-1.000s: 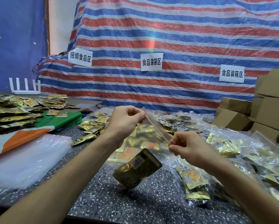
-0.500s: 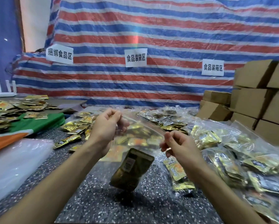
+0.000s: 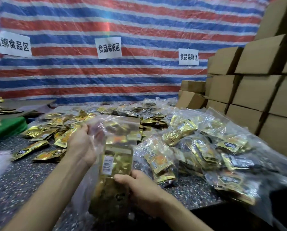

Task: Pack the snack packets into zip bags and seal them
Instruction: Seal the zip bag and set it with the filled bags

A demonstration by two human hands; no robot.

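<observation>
While the zip bag point(image 3: 122, 129) is held: above the bench point(image 3: 23, 177), snack packets point(image 3: 116, 164) inside.
Left hand point(image 3: 83, 144): bag's 10 o'clock edge apparently gripped.
Right hand point(image 3: 142, 190): bottom pinched.
Sealing: to be pressed shut end to end.

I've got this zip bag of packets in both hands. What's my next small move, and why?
Probably slide your left hand up and pinch along the top strip of the zip bag. The packets sit low inside, your right hand grips the bottom end, and blur hides whether the strip is shut.
</observation>
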